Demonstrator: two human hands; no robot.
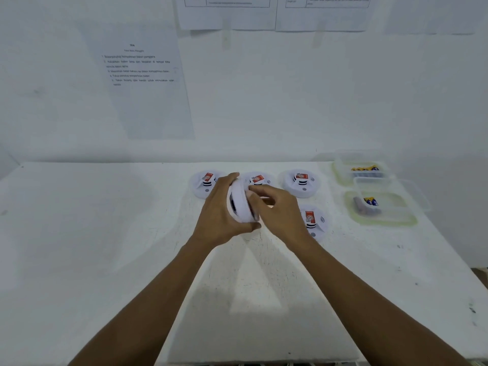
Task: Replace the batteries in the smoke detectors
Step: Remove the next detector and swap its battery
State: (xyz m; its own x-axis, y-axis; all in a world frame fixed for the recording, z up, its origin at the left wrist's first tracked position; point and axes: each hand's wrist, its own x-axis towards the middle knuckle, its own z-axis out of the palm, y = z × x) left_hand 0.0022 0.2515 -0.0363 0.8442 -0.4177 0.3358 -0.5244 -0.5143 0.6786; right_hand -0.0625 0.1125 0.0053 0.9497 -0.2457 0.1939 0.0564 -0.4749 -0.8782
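Gripping a white round plastic smoke detector on edge, lifted clear of the white painted table, just in front of the back row. Clasped from the left by the left hand, fingers curled over the top rim and thumb beneath. Pinched from the right by the right hand, fingertips curled onto the face turned rightward. Disc axis thus running roughly left to right, palm to palm, so probably calling for a twist of one half against the other to reach the battery bay. Nearer the supplies: the right hand, with two clear plastic tubs of batteries well apart at the right table edge. Lying flat nearby: four other white round detectors with red labels.
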